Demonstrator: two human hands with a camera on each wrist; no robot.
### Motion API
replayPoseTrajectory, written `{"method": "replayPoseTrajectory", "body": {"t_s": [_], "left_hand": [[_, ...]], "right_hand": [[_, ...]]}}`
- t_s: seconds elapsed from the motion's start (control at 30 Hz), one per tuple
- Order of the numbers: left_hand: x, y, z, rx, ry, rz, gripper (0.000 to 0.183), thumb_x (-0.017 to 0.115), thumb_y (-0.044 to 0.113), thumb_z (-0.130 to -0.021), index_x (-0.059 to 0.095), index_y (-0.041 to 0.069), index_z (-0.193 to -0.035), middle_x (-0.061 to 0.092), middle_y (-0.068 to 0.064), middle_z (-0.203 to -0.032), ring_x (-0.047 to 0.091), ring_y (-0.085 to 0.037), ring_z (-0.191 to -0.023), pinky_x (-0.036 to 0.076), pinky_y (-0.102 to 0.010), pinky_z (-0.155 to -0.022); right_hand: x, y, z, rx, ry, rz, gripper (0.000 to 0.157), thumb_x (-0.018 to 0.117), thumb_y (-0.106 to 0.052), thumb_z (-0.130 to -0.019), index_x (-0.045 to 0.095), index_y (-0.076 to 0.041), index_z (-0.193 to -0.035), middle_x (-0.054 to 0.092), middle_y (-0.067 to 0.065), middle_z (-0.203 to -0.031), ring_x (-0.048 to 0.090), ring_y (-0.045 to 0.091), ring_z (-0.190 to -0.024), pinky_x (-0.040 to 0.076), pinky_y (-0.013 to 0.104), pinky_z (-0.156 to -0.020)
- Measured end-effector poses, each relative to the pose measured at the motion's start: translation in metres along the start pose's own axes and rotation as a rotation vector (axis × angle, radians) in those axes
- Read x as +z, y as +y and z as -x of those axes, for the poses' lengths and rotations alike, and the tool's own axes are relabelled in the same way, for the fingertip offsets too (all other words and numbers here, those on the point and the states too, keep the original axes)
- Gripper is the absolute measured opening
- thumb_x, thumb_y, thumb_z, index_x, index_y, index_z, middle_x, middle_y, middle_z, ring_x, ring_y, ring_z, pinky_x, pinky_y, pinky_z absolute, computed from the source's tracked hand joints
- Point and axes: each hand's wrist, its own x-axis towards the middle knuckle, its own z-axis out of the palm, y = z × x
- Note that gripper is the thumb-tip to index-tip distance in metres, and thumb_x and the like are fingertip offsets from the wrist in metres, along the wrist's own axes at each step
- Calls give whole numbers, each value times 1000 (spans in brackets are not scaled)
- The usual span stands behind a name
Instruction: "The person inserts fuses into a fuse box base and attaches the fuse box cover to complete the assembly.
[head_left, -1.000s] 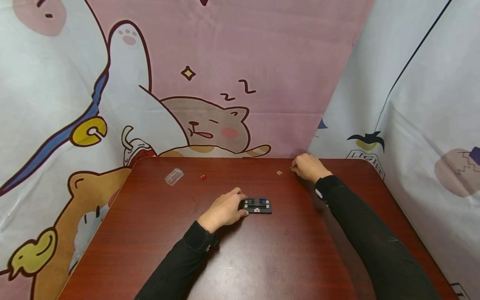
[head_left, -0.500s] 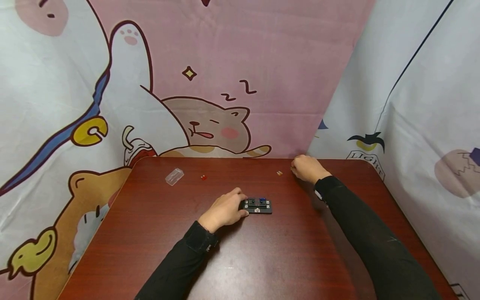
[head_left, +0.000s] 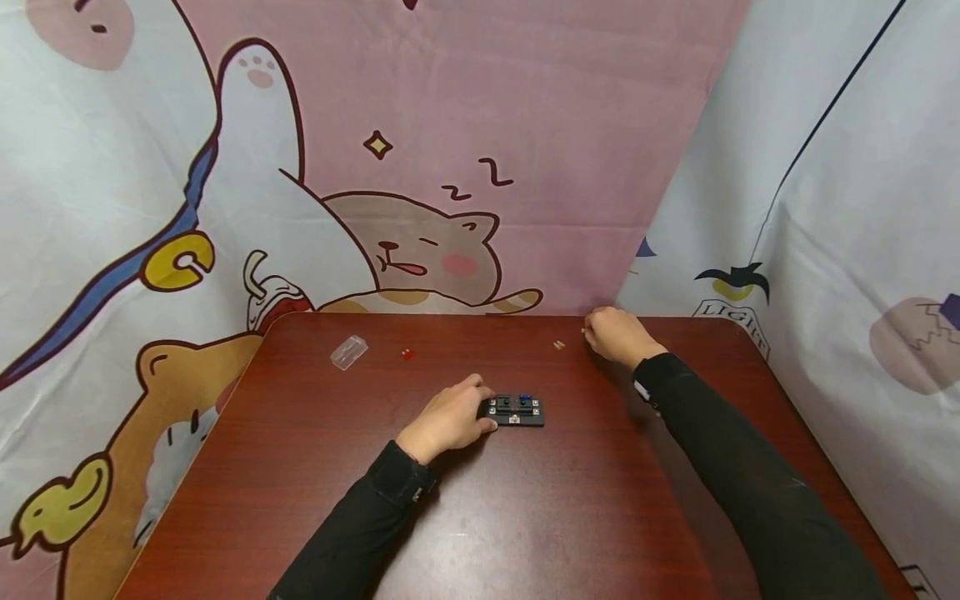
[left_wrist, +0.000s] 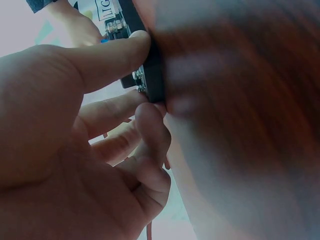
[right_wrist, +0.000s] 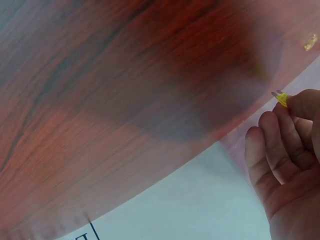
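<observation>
My left hand (head_left: 444, 423) pinches the left end of a small black fuse block (head_left: 519, 414) on the table, thumb at the near side and fingers at the far side. In the left wrist view the thumb lies along the black base (left_wrist: 156, 85), near metal screws. A blue fuse (head_left: 525, 399) sits at the block's back right. Near the table's far edge, my right hand (head_left: 621, 337) pinches a yellow blade fuse (right_wrist: 282, 98) between thumb and index finger. Its metal prongs point away from the fingertips in the right wrist view; the other fingers are loosely bent.
Tan-gold fuses (head_left: 558, 345) lie just left of my right hand. Farther left are a small red fuse (head_left: 407, 354) and a clear plastic cover (head_left: 348, 353). The brown wooden table (head_left: 570, 508) ends at a printed cloth backdrop (head_left: 570, 167).
Almost nothing shifts. My right hand stays by the far edge while its fingers turn the fuse slightly, its yellow showing less in the head view; the left hand keeps its grip on the block.
</observation>
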Motion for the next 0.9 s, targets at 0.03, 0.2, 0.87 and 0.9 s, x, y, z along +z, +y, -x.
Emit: {"method": "replayPoseTrajectory", "body": {"t_s": [0.03, 0.2, 0.87, 0.9], "left_hand": [[0, 0, 0, 0, 1, 0, 51, 83, 37, -101, 72, 15, -145, 64, -4, -136, 69, -25, -104, 59, -47, -95], [0, 0, 0, 0, 0, 10, 51, 84, 36, -100, 72, 15, -145, 64, -4, -135, 67, -24, -102, 58, -47, -95], [2, -1, -1, -3, -5, 27, 51, 84, 35, -100, 72, 14, -145, 64, -3, -131, 63, -20, -96, 56, -43, -90], [2, -1, -1, -3, -5, 27, 51, 84, 35, -100, 72, 14, -145, 64, -3, -131, 63, -20, -96, 56, -43, -90]], "right_hand": [[-1, 0, 1, 0, 2, -1, 19, 68, -17, -109, 78, -1, -107, 76, 14, -99, 71, 29, -88, 61, 50, -83], [-5, -2, 6, -22, 19, -8, 20, 68, -19, -108, 77, -2, -105, 75, 11, -97, 69, 27, -87, 60, 49, -83], [-18, -47, 24, -164, 80, -52, 12, 73, -19, -104, 80, -12, -97, 72, 2, -93, 65, 18, -82, 58, 41, -74], [-19, -50, 26, -176, 82, -45, 12, 72, -19, -105, 80, -11, -100, 73, 3, -96, 68, 18, -85, 60, 41, -76]]}}
